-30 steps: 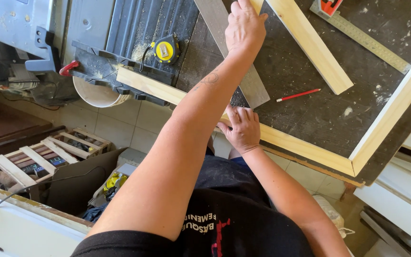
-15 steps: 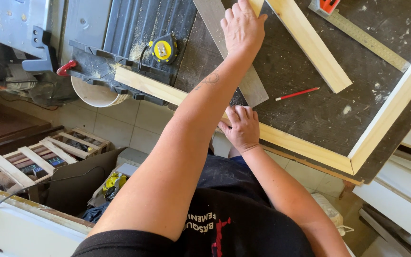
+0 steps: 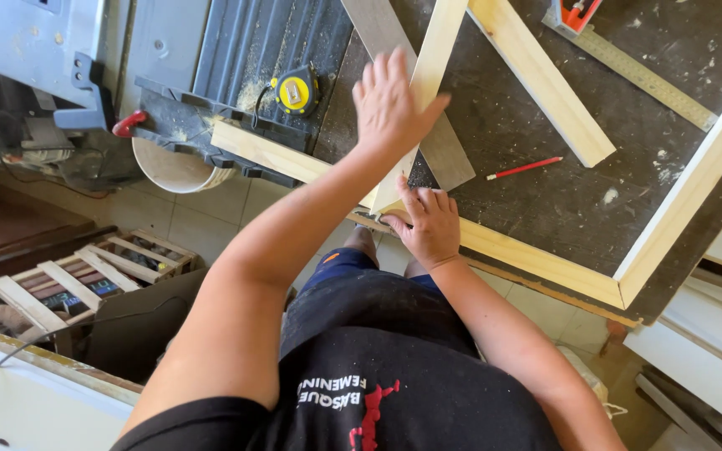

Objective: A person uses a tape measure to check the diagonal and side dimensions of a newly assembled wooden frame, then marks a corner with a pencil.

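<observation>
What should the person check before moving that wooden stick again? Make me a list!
1. Left hand on the loose wooden strip: ok, palm and fingers lie on it.
2. Right hand at the strip's near end, where it meets the long frame rail: ok, fingers press there.
3. Strip's end flush with the rail: cannot tell, the right hand hides the joint.
4. Red pencil out of the way: ok, it lies apart on the dark tabletop.
5. Yellow tape measure clear of the strip: ok, it sits off to the side.
6. Grey board under the strip: not ok, the two cross.
</observation>
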